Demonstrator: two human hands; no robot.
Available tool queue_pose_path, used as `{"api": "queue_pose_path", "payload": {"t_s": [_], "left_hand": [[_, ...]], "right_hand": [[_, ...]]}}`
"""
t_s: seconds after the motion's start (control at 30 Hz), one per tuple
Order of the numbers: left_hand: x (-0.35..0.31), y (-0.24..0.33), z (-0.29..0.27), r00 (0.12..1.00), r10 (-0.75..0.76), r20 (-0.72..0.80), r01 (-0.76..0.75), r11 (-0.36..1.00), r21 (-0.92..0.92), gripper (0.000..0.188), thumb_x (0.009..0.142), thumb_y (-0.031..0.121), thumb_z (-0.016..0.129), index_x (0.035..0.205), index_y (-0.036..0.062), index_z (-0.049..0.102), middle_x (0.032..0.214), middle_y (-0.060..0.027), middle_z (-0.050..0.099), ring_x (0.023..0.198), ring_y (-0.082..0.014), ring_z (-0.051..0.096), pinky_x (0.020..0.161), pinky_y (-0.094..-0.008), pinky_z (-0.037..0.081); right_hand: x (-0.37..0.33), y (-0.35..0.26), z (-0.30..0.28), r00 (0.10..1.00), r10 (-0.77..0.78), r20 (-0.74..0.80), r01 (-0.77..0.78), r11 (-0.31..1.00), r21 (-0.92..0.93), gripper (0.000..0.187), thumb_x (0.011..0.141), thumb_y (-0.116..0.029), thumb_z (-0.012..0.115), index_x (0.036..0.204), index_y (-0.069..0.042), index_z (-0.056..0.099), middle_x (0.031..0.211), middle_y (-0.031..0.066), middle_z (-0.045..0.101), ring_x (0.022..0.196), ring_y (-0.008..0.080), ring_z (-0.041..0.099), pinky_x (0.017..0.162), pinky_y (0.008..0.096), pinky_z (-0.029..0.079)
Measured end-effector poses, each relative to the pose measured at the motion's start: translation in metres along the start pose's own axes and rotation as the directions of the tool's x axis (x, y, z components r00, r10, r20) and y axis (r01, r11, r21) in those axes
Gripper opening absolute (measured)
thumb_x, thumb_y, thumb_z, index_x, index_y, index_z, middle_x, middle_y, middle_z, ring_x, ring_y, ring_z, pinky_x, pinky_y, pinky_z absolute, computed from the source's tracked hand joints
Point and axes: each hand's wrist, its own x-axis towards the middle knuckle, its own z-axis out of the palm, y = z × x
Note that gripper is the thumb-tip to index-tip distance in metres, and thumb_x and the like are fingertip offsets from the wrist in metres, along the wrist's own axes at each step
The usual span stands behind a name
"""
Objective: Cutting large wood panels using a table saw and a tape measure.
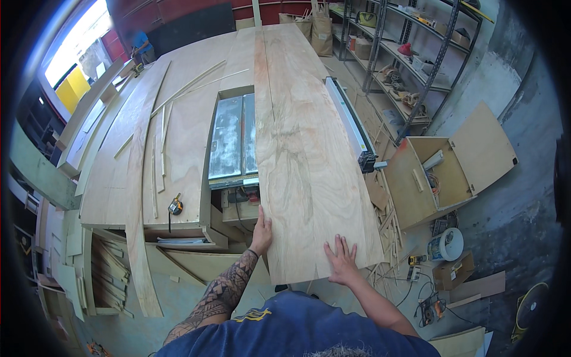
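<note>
A long plywood sheet (303,160) with a dark crack near its far end lies across the table saw (232,137) and reaches toward my body. My left hand (262,233) grips its left edge near the close end, partly hidden by the wood. My right hand (342,260) rests flat on the sheet's near right corner, fingers spread. The saw's grey metal top shows left of the sheet, and its rail (351,119) on the right.
Left of the saw, a wooden worktop (196,128) holds thin strips, a long narrow board (140,149) and a tape measure (175,205). Shelves (404,53), an open cabinet (422,172), a bucket (446,244) and cords are on the right. A person (141,47) stands far left.
</note>
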Motion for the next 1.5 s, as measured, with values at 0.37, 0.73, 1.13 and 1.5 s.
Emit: {"api": "queue_pose_path", "payload": {"t_s": [0.37,0.73,1.13,1.5], "left_hand": [[0.131,0.028,-0.010,0.992,-0.120,-0.027,0.122,0.990,0.064,0.067,0.113,0.028,0.038,0.170,0.0239,0.004,0.149,-0.0330,0.052,0.136,-0.0436,0.055,0.114,-0.0431,0.042],[0.043,-0.001,-0.010,0.999,-0.053,0.015,0.050,0.991,0.127,0.076,0.112,0.033,0.040,0.168,0.0165,-0.008,0.140,-0.0419,0.054,0.118,-0.0563,0.063,0.107,-0.0518,0.047],[-0.048,0.027,0.012,0.974,-0.224,-0.029,0.214,0.957,-0.196,0.061,0.116,0.023,0.037,0.170,0.0301,0.012,0.073,0.0026,0.049,0.051,-0.0059,0.044,0.048,-0.0255,0.048],[0.071,0.024,-0.005,0.982,-0.187,-0.036,0.181,0.975,-0.132,0.062,0.116,0.026,0.038,0.170,0.0331,0.009,0.070,0.0010,0.047,0.050,-0.0085,0.045,0.047,-0.0282,0.048]], "right_hand": [[0.115,0.015,-0.048,0.996,0.057,-0.071,-0.053,0.997,0.059,0.135,0.051,-0.024,0.099,0.167,-0.028,0.028,0.175,0.0186,0.004,0.163,0.0370,0.007,0.123,0.0741,0.009],[0.120,0.024,-0.051,0.996,0.053,-0.076,-0.051,0.998,0.032,0.128,0.057,-0.043,0.095,0.167,-0.029,0.029,0.176,0.0157,0.006,0.163,0.0337,0.009,0.124,0.0714,0.009],[0.143,0.029,-0.004,0.850,0.032,-0.526,0.025,0.995,0.101,0.052,0.098,-0.029,0.055,0.150,-0.023,0.059,0.166,0.0158,0.039,0.155,0.0318,0.035,0.125,0.0653,0.011],[0.250,0.036,-0.049,0.810,0.004,-0.586,0.033,0.998,0.053,0.052,0.099,-0.027,0.055,0.151,-0.024,0.057,0.165,0.0128,0.041,0.154,0.0287,0.036,0.125,0.0640,0.014]]}}
